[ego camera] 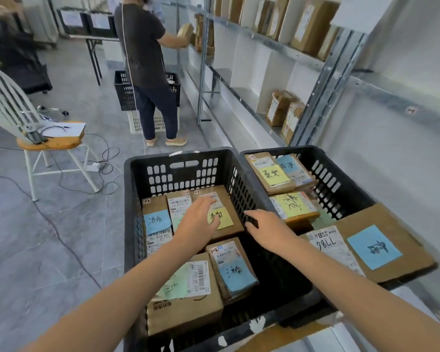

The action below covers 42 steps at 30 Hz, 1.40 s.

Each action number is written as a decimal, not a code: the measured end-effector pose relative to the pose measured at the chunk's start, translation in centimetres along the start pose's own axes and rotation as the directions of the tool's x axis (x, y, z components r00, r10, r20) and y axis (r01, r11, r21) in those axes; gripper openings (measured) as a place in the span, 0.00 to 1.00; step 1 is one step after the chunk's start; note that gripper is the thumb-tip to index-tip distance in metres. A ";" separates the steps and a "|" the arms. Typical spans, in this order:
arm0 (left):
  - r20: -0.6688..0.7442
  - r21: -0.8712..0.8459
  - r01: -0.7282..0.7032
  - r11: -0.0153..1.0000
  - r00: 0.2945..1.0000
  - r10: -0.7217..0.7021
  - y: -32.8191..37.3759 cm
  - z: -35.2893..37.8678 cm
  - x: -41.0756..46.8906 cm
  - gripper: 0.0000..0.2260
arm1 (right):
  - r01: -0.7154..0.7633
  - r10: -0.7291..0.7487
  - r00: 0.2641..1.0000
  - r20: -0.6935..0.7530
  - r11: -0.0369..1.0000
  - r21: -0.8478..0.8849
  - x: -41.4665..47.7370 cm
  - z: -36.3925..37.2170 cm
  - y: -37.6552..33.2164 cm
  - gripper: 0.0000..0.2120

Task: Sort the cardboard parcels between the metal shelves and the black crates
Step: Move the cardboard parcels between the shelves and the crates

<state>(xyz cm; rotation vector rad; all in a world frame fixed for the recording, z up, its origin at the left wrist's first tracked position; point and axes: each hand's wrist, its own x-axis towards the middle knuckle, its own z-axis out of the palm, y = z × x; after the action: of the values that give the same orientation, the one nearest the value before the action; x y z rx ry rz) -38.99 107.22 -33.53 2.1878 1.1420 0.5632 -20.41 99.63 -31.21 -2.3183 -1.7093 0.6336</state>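
Two black crates stand side by side below me, the left crate (pixel 178 158) and the right crate (pixel 341 179), both holding cardboard parcels with coloured notes. My left hand (pixel 198 222) reaches into the left crate, fingers spread, resting over a parcel with a yellow note (pixel 226 201). My right hand (pixel 267 227) lies on the wall between the two crates, fingers curled over its rim, with no parcel in it. A large flat parcel with a blue note (pixel 381 245) lies across the right crate's near corner. Metal shelves (pixel 264 39) with parcels run along the right.
Another person (pixel 148 69) stands ahead at the shelves holding a parcel, beside a black basket (pixel 123 92) stacked on a white one. A white chair (pixel 48 143) with papers and floor cables sits to the left. A table with dark bins stands far back.
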 end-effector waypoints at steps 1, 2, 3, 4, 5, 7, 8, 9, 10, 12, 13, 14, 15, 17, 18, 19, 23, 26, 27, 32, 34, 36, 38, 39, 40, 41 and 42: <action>-0.001 0.049 -0.040 0.998 0.999 0.040 0.8 -0.4 0.6 0.23 | 0.035 -0.035 0.999 -0.005 0.999 0.010 -0.3 -1.5 0.1 0.23; -0.005 0.086 -0.080 0.993 0.997 0.080 1.8 -0.8 1.2 0.23 | 0.067 -0.067 0.998 -0.009 0.998 0.015 -0.6 -3.1 0.2 0.23; -0.007 0.114 -0.120 0.986 0.993 0.122 2.8 -1.3 1.8 0.23 | 0.092 -0.091 0.995 -0.030 0.996 0.015 -1.0 -4.8 0.4 0.23; -0.006 0.137 -0.164 0.977 0.986 0.166 4.1 -1.7 2.5 0.24 | 0.108 -0.107 0.992 -0.074 0.994 0.013 -1.4 -6.4 0.5 0.22; -0.001 0.162 -0.208 0.965 0.977 0.211 5.5 -2.2 3.1 0.24 | 0.105 -0.104 0.987 -0.126 0.994 0.006 -1.9 -8.2 0.7 0.22; 0.013 0.214 -0.301 0.929 0.952 0.305 8.9 -3.0 4.6 0.26 | 0.074 -0.081 0.971 -0.227 0.996 -0.040 -3.1 -11.8 1.4 0.23; 0.019 0.237 -0.345 0.908 0.936 0.350 10.7 -3.2 5.3 0.26 | 0.061 -0.077 0.960 -0.269 0.996 -0.066 -3.8 -13.7 2.0 0.24; 0.023 0.257 -0.390 0.884 0.917 0.398 12.6 -3.4 6.1 0.27 | 0.048 -0.072 0.949 -0.307 0.995 -0.087 -4.6 -15.6 2.6 0.25; 0.027 0.275 -0.437 0.856 0.894 0.448 14.5 -3.5 6.8 0.27 | 0.029 -0.062 0.938 -0.341 0.994 -0.104 -5.6 -17.5 3.4 0.25; 0.024 0.278 -0.524 0.805 0.842 0.539 18.5 -3.4 8.0 0.27 | -0.026 -0.025 0.913 -0.407 0.993 -0.119 -7.8 -21.3 5.2 0.26; 0.014 0.270 -0.558 0.784 0.817 0.577 20.5 -3.2 8.5 0.26 | -0.052 -0.005 0.899 -0.437 0.991 -0.120 -9.0 -23.1 6.3 0.27; 0.002 0.261 -0.590 0.764 0.792 0.611 22.5 -2.9 9.0 0.26 | -0.078 0.014 0.885 -0.465 0.990 -0.120 -10.3 -24.8 7.2 0.28; -0.005 0.254 -0.618 0.744 0.768 0.640 24.5 -2.6 9.5 0.26 | -0.105 0.036 0.871 -0.489 0.988 -0.115 -11.7 -26.5 8.2 0.28; -0.008 0.239 -0.671 0.702 0.721 0.693 28.4 -1.7 10.4 0.27 | -0.153 0.079 0.839 -0.539 0.984 -0.094 -14.5 -29.4 10.0 0.29; -0.007 0.232 -0.697 0.678 0.696 0.718 30.4 -1.2 10.8 0.27 | -0.170 0.094 0.817 -0.569 0.982 -0.083 -16.0 -30.8 10.8 0.30; -0.005 0.224 -0.724 0.653 0.669 0.743 32.4 -0.6 11.1 0.26 | -0.190 0.107 0.795 -0.597 0.979 -0.077 -17.5 -32.0 11.6 0.30; -0.020 0.203 -0.818 0.539 0.547 0.837 40.6 1.8 11.8 0.25 | -0.321 0.168 0.688 -0.706 0.943 -0.088 -23.1 -36.5 14.6 0.31; -0.063 0.193 -0.853 0.485 0.483 0.873 46.2 3.4 12.3 0.24 | -0.345 0.202 0.623 -0.755 0.938 -0.034 -26.4 -39.3 16.6 0.32; -0.072 0.198 -0.860 0.471 0.467 0.881 47.8 3.9 12.5 0.24 | -0.361 0.208 0.597 -0.775 0.932 -0.028 -27.3 -40.1 17.4 0.33; -0.149 0.232 -0.872 0.430 0.405 0.902 53.9 5.2 14.1 0.20 | -0.469 0.277 0.483 -0.831 0.883 0.021 -30.5 -42.9 20.8 0.33; -0.152 0.221 -0.869 0.443 0.418 0.896 55.3 6.0 14.7 0.21 | -0.486 0.298 0.467 -0.832 0.873 0.040 -31.2 -43.6 21.6 0.31; -0.097 0.281 -0.856 0.434 0.425 0.900 56.2 7.1 15.4 0.22 | -0.506 0.340 0.443 -0.830 0.858 0.081 -31.4 -44.3 22.1 0.26; -0.077 0.331 -0.832 0.445 0.447 0.891 56.8 8.1 16.3 0.23 | -0.523 0.391 0.417 -0.821 0.842 0.135 -31.0 -45.1 22.9 0.23; -0.091 0.314 -0.816 0.486 0.483 0.871 57.1 8.4 16.7 0.23 | -0.526 0.413 0.411 -0.813 0.836 0.158 -30.8 -45.4 23.3 0.24; -0.110 0.273 -0.793 0.544 0.536 0.837 57.5 8.6 17.0 0.23 | -0.525 0.436 0.411 -0.801 0.831 0.183 -30.6 -45.6 23.5 0.26; -0.129 0.212 -0.764 0.609 0.596 0.792 57.9 8.8 17.3 0.23 | -0.519 0.457 0.414 -0.787 0.829 0.208 -30.3 -45.9 23.8 0.27; -0.135 0.127 -0.730 0.671 0.658 0.741 58.4 8.9 17.6 0.23 | -0.505 0.468 0.423 -0.776 0.833 0.228 -30.0 -46.1 24.2 0.28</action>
<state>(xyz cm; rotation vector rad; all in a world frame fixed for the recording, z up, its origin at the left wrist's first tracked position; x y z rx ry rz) 9.89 92.96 1.20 2.6660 0.2663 1.0896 13.67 68.13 6.96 -2.4991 -0.5983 -0.4273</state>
